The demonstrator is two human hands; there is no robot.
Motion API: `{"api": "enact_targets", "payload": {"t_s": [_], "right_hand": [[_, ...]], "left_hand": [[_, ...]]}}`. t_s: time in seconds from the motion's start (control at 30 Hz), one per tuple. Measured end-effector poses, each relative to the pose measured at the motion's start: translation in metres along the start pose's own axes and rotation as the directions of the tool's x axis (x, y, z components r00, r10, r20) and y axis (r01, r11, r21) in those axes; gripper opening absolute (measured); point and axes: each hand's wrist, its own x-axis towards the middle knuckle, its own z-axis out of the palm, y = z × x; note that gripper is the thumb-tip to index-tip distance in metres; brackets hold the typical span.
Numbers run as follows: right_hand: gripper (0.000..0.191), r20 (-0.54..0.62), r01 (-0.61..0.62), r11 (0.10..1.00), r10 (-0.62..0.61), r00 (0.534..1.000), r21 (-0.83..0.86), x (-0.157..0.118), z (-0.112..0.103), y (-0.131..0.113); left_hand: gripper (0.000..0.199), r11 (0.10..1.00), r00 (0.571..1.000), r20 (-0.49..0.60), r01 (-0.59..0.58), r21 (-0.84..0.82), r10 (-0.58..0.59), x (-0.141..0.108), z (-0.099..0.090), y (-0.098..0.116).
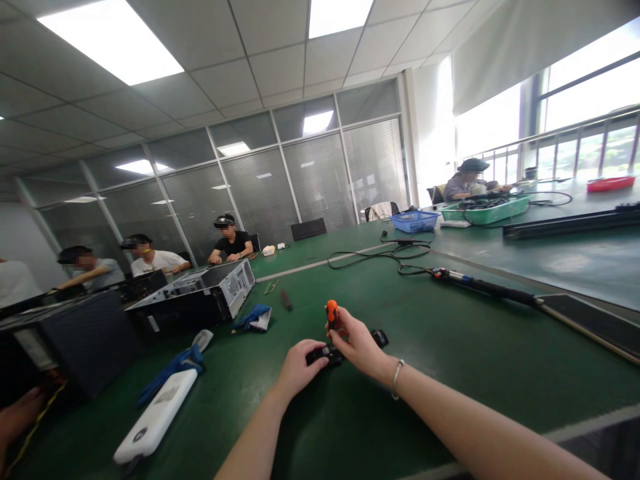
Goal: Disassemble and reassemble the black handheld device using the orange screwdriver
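My right hand (357, 337) is closed around a screwdriver with an orange and black handle (331, 311), held upright. Its tip is hidden behind my fingers, over a small black part (334, 357) lying on the green table (430, 393). My left hand (299, 367) grips the near-left end of that part, thumb on top. Beyond my right hand a black end piece (380, 339) shows; I cannot tell whether it belongs to the same part.
Left lie blue gloves (255, 319), a white power bank (157, 415) and an open computer case (200, 297). Cables (360, 259) and a black-gripped tool (480, 288) are on the right. Baskets, blue (414, 221) and green (485, 211), stand farther back. Several people sit around; another person's hand (23, 413) is at lower left.
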Motion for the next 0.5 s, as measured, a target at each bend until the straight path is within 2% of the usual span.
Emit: {"api": "enact_targets", "payload": {"t_s": [0.1,0.2,0.27,0.3,0.33,0.37,0.43,0.5], "right_hand": [[0.030,-0.045,0.004,1.000,-0.004,0.999,0.003,0.002,-0.002,0.000],[0.038,-0.156,-0.041,0.997,0.031,0.987,-0.062,0.007,-0.011,-0.001],[0.040,-0.136,-0.089,0.989,0.073,0.988,-0.119,0.011,-0.021,-0.004],[0.039,-0.056,-0.101,0.985,0.094,0.994,-0.137,0.011,-0.025,-0.006],[0.037,0.073,-0.099,0.984,0.111,0.991,-0.147,0.011,-0.029,-0.008],[0.035,0.230,-0.086,0.985,0.119,0.966,-0.150,0.010,-0.031,-0.011],[0.032,0.510,-0.039,0.986,0.119,0.852,-0.165,0.005,-0.031,-0.015],[0.032,0.669,0.020,0.980,0.120,0.734,-0.198,-0.002,-0.026,-0.017]], "left_hand": [[0.043,1.000,1.000,0.000,-0.001,0.017,0.001,0.000,0.001,0.000],[0.043,1.000,1.000,0.003,-0.001,0.024,0.001,0.000,0.000,0.000],[0.041,1.000,1.000,0.016,0.000,0.018,0.000,0.001,-0.001,0.001],[0.040,1.000,1.000,0.020,0.005,0.016,-0.006,0.001,-0.001,0.001],[0.040,1.000,1.000,0.019,0.012,0.013,-0.012,0.001,-0.002,0.002],[0.039,1.000,1.000,0.022,0.016,0.009,-0.016,0.001,-0.002,0.002],[0.036,1.000,1.000,0.023,0.015,-0.002,-0.015,0.001,-0.002,0.002],[0.035,1.000,1.000,0.019,0.001,-0.011,0.000,0.001,-0.002,0.002]]}}
